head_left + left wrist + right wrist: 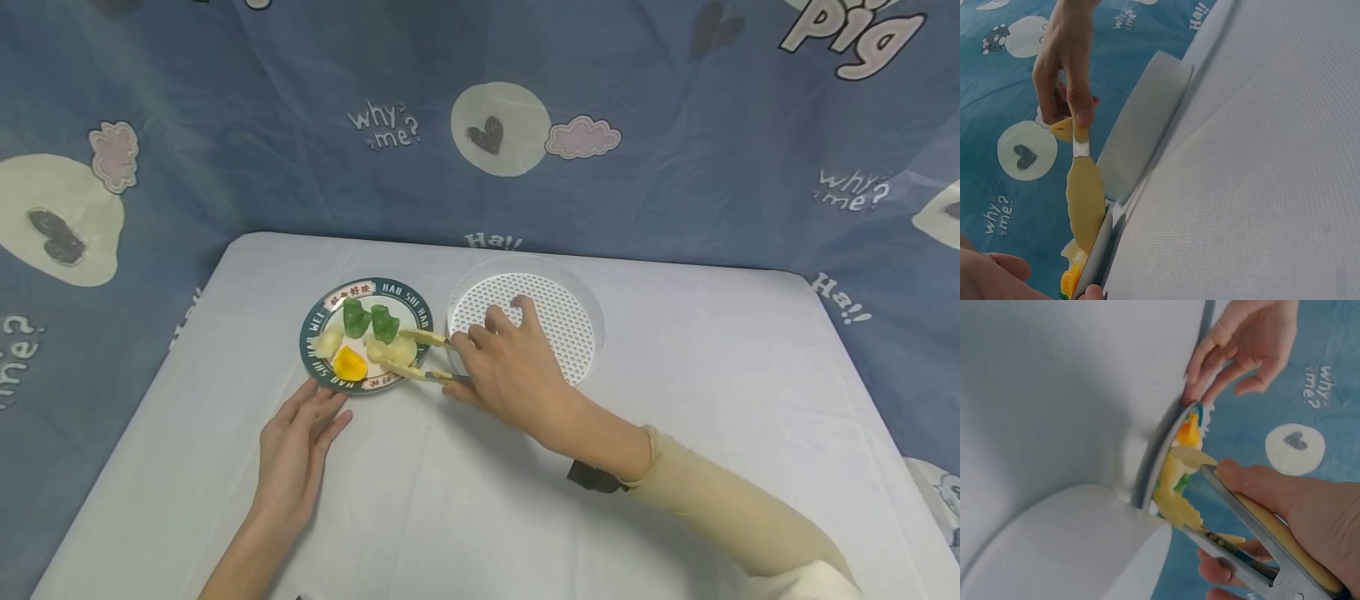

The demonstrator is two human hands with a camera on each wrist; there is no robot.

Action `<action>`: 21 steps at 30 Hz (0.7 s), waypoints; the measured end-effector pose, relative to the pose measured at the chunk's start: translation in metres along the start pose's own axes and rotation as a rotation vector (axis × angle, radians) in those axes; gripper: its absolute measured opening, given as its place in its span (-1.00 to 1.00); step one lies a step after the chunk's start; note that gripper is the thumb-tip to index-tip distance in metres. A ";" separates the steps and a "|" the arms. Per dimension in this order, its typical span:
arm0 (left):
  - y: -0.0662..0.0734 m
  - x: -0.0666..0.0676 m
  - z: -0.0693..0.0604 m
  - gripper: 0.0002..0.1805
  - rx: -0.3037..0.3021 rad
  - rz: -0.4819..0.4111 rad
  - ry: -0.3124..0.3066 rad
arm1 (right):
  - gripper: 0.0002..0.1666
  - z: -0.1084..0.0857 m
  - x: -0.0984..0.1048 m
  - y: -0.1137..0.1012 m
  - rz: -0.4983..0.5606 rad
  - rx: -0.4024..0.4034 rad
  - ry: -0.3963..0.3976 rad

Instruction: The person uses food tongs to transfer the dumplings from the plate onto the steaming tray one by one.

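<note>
Blue printed fabric (675,158) hangs behind the white-covered table (720,367).

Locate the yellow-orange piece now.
Left of centre in the head view, the yellow-orange piece lies on the plate, just beyond the left hand.

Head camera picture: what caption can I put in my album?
The left hand touches the green-rimmed plate while the right hand holds yellow tongs around a pale piece.

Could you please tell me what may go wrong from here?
The pale piece between the tips of the tongs might slip out. The tongs could also push a green piece nearby. The left hand touches only one edge of the plate, so it may slide if bumped.
</note>
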State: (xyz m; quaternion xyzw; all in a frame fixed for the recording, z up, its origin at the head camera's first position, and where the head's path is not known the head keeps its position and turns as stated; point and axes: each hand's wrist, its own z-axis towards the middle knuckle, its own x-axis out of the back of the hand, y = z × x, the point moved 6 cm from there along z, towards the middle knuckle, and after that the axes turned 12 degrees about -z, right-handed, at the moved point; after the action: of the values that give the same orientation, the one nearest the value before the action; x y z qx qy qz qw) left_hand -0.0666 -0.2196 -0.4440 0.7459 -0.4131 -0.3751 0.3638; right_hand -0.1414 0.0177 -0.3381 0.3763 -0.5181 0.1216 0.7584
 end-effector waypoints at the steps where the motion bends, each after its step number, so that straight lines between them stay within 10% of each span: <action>1: 0.000 0.000 0.000 -0.25 0.002 0.002 -0.001 | -0.35 0.000 -0.001 -0.001 0.004 0.000 0.000; 21: 0.000 0.000 0.000 -0.26 -0.004 0.005 -0.010 | -0.40 -0.012 -0.006 -0.003 0.062 -0.054 0.047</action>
State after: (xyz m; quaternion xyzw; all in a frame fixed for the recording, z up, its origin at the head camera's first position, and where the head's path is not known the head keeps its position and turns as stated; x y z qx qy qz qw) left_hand -0.0667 -0.2198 -0.4438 0.7422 -0.4161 -0.3788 0.3641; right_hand -0.1340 0.0253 -0.3470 0.3365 -0.5145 0.1397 0.7763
